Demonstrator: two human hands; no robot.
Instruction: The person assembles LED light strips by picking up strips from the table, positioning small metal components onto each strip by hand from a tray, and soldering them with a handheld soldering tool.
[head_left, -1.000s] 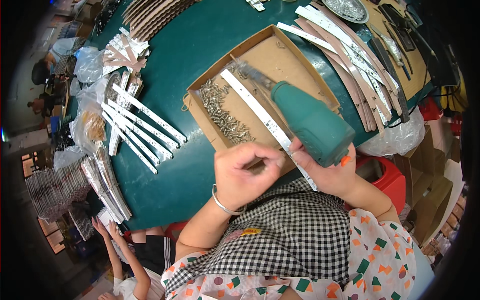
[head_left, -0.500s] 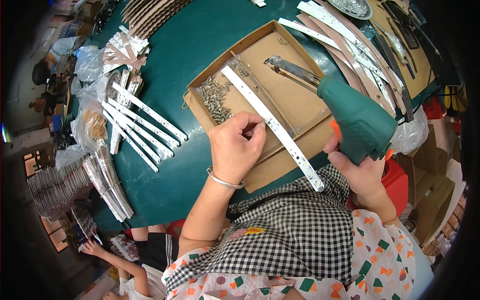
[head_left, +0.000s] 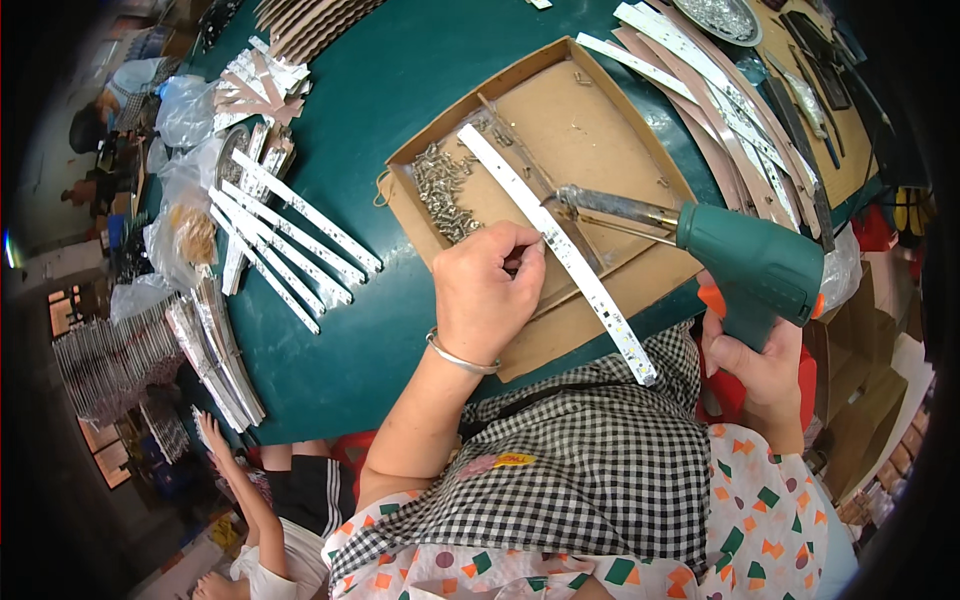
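Observation:
A white LED strip board (head_left: 585, 285) lies slantwise across a shallow cardboard box (head_left: 420, 130), its near end over the checked apron. My left hand (head_left: 487, 285) is closed in a pinch, fingertips at the strip's left edge near its middle; whatever small thing they may hold is hidden. My right hand (head_left: 757, 365) is wrapped round the grip of a green soldering gun (head_left: 755, 258) with an orange trigger. The gun's metal tip (head_left: 570, 197) reaches left to the strip just above my left fingertips. Small metal parts (head_left: 442, 195) are heaped in the box's left compartment.
Several white strips (head_left: 300, 220) fan out on the green table (head_left: 340, 390) at left, beside plastic bags (head_left: 185, 225) and bundled strips (head_left: 215, 350). More strips (head_left: 720, 110) and a metal dish (head_left: 722, 18) lie at far right. Another person (head_left: 270, 540) is at lower left.
My right hand has swung the soldering gun over, bringing its tip from above the box's right compartment to the strip. My left hand keeps its pinch at the strip's edge.

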